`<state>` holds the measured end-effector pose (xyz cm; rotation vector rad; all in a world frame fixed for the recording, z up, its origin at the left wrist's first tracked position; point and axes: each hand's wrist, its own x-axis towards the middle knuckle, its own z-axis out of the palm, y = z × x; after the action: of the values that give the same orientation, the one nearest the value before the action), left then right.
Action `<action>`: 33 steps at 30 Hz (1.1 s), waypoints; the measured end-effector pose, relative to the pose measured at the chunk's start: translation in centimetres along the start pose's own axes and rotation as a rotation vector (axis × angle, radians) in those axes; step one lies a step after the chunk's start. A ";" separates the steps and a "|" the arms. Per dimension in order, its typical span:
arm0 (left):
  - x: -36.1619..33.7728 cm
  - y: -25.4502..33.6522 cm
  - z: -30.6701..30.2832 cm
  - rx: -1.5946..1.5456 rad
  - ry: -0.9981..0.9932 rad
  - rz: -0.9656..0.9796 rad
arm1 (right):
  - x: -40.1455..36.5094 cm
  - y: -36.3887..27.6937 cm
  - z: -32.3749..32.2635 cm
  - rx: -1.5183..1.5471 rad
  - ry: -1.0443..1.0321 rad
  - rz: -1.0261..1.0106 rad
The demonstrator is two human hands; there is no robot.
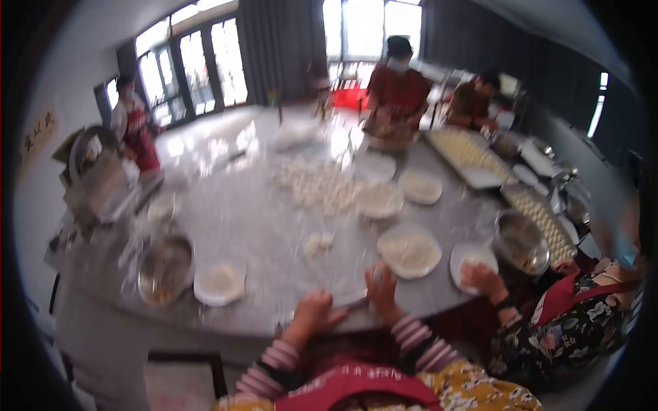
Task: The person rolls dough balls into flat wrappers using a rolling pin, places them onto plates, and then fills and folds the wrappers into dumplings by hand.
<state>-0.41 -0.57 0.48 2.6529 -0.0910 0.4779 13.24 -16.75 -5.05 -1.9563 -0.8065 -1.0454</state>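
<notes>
At the near edge of the metal table (240, 205), my left hand (317, 316) and my right hand (382, 286) are close together, a little apart. Between them lies a pale, slim stick-like thing (353, 299), blurred; my left hand is near its left end. The fingers of my right hand are curled, and what they hold is too small to make out. A few pale dough pieces (319, 243) lie ahead of my hands. Beyond my right hand is a white plate (410, 252) with flat pale rounds.
A metal bowl (165, 270) and a white plate (220, 283) stand left. At right, a co-worker's hand (481, 277) is over a plate, beside another bowl (522, 240). Many dough pieces (319, 185) lie mid-table; trays (473, 157) and several people are farther off.
</notes>
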 end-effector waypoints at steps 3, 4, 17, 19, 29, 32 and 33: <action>-0.1 0.0 -0.1 -0.005 -0.010 0.008 | 1.8 -2.3 -1.7 0.357 -0.040 0.328; 0.0 -0.1 0.0 0.005 -0.016 -0.009 | 2.2 -2.5 -1.7 0.374 -0.050 0.337; 1.5 -1.1 -0.3 -0.146 -0.170 -0.093 | 2.9 -2.3 -1.3 0.420 -0.062 0.336; 1.6 -1.7 -0.2 -0.183 -0.184 -0.115 | 3.0 -2.2 -1.2 0.421 -0.061 0.324; 7.9 -11.0 -2.2 -0.296 -0.275 -0.367 | 2.7 -2.1 -1.6 0.406 -0.063 0.327; 10.9 -12.9 -1.2 -0.122 -0.169 -0.435 | 2.7 -2.2 -1.6 0.390 -0.049 0.301; 11.8 -12.9 -0.6 -0.078 -0.141 -0.507 | 2.8 -2.2 -1.6 0.381 -0.042 0.289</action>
<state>12.29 11.46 -0.21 2.5000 0.4977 0.1157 12.14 -16.52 -1.27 -1.7076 -0.6638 -0.6291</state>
